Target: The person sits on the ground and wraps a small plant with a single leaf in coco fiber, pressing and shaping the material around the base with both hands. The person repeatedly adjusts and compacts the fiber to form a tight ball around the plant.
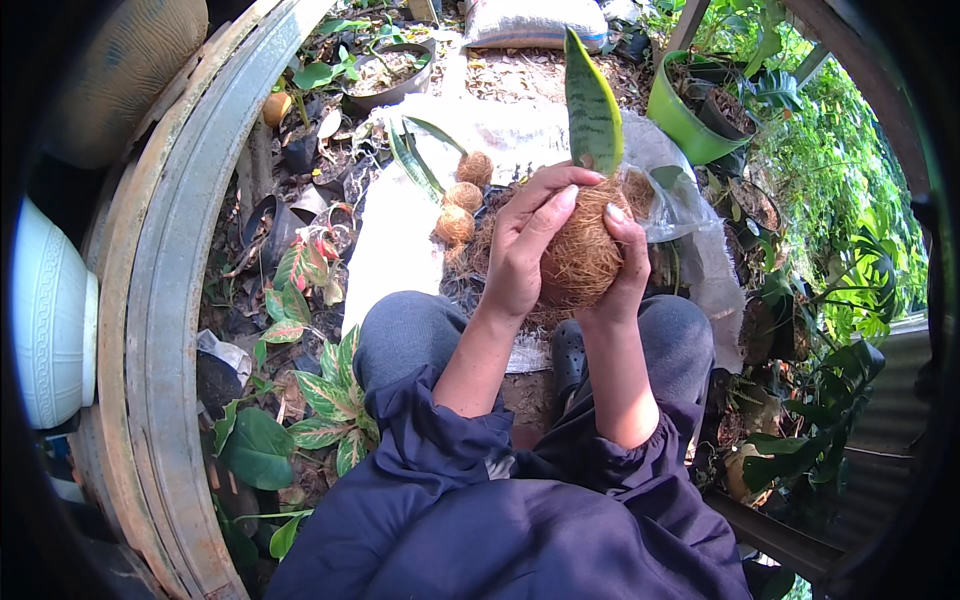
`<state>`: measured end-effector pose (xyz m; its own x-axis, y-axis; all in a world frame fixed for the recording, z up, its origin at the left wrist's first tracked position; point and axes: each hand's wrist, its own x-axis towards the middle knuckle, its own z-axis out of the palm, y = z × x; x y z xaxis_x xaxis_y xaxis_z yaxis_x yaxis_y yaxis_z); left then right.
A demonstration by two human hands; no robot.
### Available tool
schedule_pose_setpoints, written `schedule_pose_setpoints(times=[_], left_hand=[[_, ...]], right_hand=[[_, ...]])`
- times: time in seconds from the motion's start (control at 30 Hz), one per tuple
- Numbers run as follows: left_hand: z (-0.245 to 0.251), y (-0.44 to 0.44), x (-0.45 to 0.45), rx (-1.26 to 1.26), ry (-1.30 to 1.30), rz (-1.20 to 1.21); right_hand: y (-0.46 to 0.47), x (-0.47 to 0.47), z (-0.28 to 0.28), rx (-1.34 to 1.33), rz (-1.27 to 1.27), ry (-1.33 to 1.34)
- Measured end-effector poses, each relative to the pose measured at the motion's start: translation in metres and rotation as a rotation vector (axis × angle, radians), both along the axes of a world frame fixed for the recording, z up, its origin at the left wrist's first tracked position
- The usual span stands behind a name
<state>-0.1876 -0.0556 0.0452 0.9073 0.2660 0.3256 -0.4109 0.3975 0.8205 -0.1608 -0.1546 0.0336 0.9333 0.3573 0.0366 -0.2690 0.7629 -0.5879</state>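
Observation:
Both my hands are wrapped around a ball of brown coconut fibre [585,251] held above my knees. A single snake plant leaf [591,105], green with a yellow margin, stands upright out of its top. My left hand [529,232] cups the ball's left side, with its fingertips near the leaf base. My right hand [626,259] presses on the right side, thumb uppermost. Beyond my left hand, several smaller fibre balls [463,196] lie on a white woven sack [390,255]. Narrow snake plant leaves [415,161] lie beside them. Loose fibre [484,236] is partly hidden behind my hands.
A clear plastic bag [679,202] lies right of the ball. A green pot [690,112] stands at the far right, a black pot [390,75] at the far left. A stuffed sack [536,22] lies behind. Metal rails [169,300] curve along my left; leafy plants [330,409] grow nearby.

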Motion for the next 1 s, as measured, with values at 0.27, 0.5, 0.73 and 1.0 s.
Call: schedule_pose_setpoints(times=[0.27, 0.5, 0.73, 1.0], left_hand=[[0.008, 0.003, -0.007, -0.149, 0.055, 0.175], [0.006, 0.006, -0.007, -0.126, 0.093, 0.258], [0.004, 0.005, -0.008, -0.039, 0.074, 0.181], [-0.002, 0.000, -0.007, 0.329, -0.134, 0.156]], right_hand=[[0.013, -0.003, -0.004, -0.484, -0.359, -0.281], [-0.002, -0.002, 0.003, -0.725, -0.470, -0.986], [0.010, -0.004, -0.001, -0.730, -0.620, -0.959], [0.000, 0.001, 0.000, -0.434, -0.535, -0.548]])
